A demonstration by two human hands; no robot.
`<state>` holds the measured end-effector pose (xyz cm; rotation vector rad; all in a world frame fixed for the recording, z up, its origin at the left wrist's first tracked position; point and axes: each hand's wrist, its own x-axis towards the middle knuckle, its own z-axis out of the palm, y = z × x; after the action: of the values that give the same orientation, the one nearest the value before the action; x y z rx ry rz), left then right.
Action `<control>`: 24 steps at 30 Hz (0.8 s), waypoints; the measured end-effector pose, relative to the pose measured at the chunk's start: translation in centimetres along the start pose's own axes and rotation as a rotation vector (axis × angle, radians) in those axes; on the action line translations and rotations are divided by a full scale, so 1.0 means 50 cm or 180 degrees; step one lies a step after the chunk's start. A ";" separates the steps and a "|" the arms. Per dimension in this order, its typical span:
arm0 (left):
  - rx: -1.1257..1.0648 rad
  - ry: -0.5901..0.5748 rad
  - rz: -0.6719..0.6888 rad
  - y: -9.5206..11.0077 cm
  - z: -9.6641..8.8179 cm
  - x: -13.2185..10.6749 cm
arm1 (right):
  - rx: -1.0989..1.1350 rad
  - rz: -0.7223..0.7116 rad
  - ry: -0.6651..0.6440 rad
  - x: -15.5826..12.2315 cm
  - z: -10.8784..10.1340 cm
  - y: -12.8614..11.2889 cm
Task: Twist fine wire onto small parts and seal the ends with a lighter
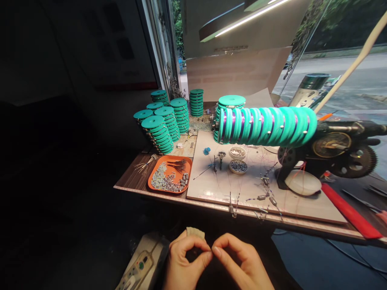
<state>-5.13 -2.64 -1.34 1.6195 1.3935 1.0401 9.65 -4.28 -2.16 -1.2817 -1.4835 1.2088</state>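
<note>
My left hand [185, 264] and my right hand [243, 259] meet below the table's front edge, thumb pinched to index finger on each. Their fingertips nearly touch. Whatever lies between them is too thin or small to make out. A pale wrap [195, 232] covers a finger of my left hand. Beyond the hands, several small weights with wires [232, 209] lie at the table edge. Farther back, an orange tray [151, 187] holds small metal pieces and dark wires. Two small round dishes stand on the board, one with grey beads [238, 166] and one with pale bits [237, 152].
A hand-cranked geared machine [332, 143] carries a row of turquoise spools [267, 125] over the board [205, 187]. Stacks of turquoise discs [155, 123] stand back left. A red strip [350, 211] and scissors [359, 199] lie right. A power strip [137, 268] sits low left.
</note>
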 end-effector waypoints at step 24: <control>0.0659 -0.0197 0.0494 -0.001 -0.005 -0.005 | -0.0343 -0.0251 -0.0041 -0.001 0.002 0.002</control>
<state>-5.42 -2.90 -1.32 1.9202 1.3888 0.9487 9.60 -4.36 -2.26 -1.2757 -1.6121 1.1007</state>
